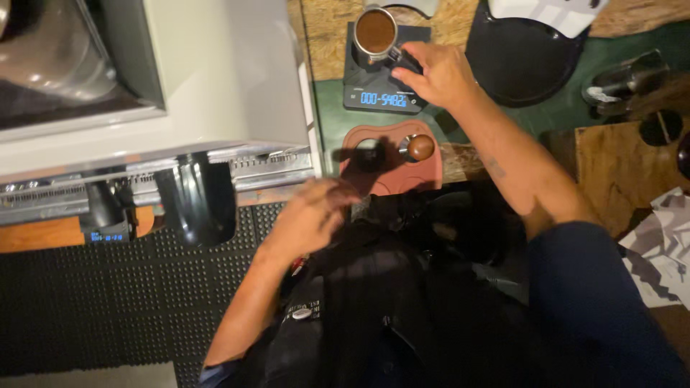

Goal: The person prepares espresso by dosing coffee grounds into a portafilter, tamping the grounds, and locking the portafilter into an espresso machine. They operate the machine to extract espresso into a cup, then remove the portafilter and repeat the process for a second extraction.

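Two bare hands appear in a downward head view over a coffee counter. The right hand (438, 72) reaches forward, its fingers curled and pressed around the dark handle of a portafilter (376, 34), a round metal basket filled level with brown ground coffee. The portafilter rests on a small black scale (381, 97) whose blue lit display faces the person; the scale stands on a green mat (330, 115) beside a chipboard surface. The left hand (309, 215) hangs lower, near the body and motion-blurred, its fingers loosely bent; whether it pinches anything cannot be told. Just beyond it lies a reddish-brown tamping mat (384, 179), on which a tamper (417, 146) with a rounded wooden knob stands upright beside a round recess. To the left stands a pale espresso machine (215, 72) with a metal drip grille and a dark spouted part hanging below it, above black studded floor matting (108, 302). A black round tray (517, 65) lies to the right of the scale, and crumpled paper (665, 244) lies at the right edge.
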